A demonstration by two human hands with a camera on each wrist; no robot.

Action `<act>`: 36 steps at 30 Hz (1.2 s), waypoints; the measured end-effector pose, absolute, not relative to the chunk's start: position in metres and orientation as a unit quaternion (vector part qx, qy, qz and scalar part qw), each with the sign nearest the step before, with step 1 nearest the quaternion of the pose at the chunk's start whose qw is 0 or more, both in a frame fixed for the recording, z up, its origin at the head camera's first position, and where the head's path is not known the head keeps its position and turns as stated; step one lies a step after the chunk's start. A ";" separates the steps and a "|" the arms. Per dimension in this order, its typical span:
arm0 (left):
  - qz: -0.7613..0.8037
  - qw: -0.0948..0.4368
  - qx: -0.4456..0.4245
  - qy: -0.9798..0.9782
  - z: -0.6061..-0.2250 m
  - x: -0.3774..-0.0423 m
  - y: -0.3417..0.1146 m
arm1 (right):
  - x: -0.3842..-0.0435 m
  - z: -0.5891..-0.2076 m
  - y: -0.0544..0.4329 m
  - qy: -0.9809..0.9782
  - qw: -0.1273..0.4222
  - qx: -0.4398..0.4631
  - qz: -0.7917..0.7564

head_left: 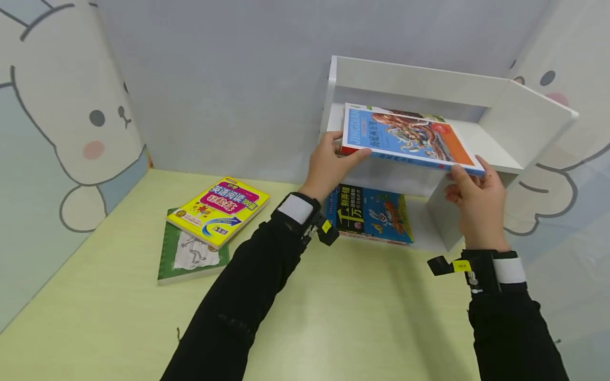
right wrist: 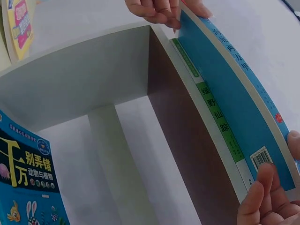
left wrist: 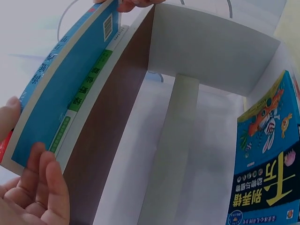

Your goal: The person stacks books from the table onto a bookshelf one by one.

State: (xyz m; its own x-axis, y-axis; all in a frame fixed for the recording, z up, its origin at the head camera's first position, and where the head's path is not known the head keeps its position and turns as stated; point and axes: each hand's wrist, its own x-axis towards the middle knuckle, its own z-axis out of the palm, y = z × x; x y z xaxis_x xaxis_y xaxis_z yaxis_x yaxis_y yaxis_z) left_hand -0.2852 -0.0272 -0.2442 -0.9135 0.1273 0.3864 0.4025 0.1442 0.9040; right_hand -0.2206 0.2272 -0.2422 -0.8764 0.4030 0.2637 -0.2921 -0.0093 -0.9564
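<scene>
Holding the blue-and-orange book (head_left: 405, 135) just over the upper board of the white shelf (head_left: 524, 124), with spine toward the near side; pinched at its left end by the left hand (head_left: 331, 166) and near its right end by the right hand (head_left: 483, 206), with fingers under the back cover and thumbs at the spine side; likely to be light for two hands, stiff enough to stay flat when held at both ends, yet able to bow a little along its length; probably slick on the cover, so best taken by the bound edge near both corners, where least likely to fan open; hardly fragile, though liable to dent at a corner if knocked against the shelf's right side; close above the green-spined book (right wrist: 213, 110) on the same board, with contact between the two hard to tell; higher than the blue-and-black book (head_left: 350, 209), lying at the left of the lower compartment; well apart from the yellow book (head_left: 219, 211), laid askew over the green book (head_left: 195, 256) on the left of the table (head_left: 357, 317).
</scene>
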 end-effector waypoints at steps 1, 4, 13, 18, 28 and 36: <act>-0.626 0.113 -0.178 -0.751 -0.244 -0.287 -0.027 | -0.222 -0.241 0.227 -0.664 0.243 -0.046 0.706; -0.614 0.113 -0.191 -0.757 -0.243 -0.290 -0.028 | -0.226 -0.239 0.227 -0.672 0.236 -0.048 0.701; -0.604 0.074 -0.216 -0.763 -0.240 -0.295 -0.030 | -0.240 -0.240 0.232 -0.686 0.216 -0.024 0.695; -0.610 0.074 -0.207 -0.761 -0.241 -0.300 -0.026 | -0.246 -0.240 0.236 -0.690 0.208 -0.016 0.693; -0.599 0.060 -0.179 -0.778 -0.236 -0.306 -0.020 | -0.254 -0.241 0.238 -0.689 0.206 -0.014 0.694; -0.592 0.069 -0.155 -0.788 -0.234 -0.312 -0.011 | -0.259 -0.237 0.243 -0.695 0.202 -0.038 0.689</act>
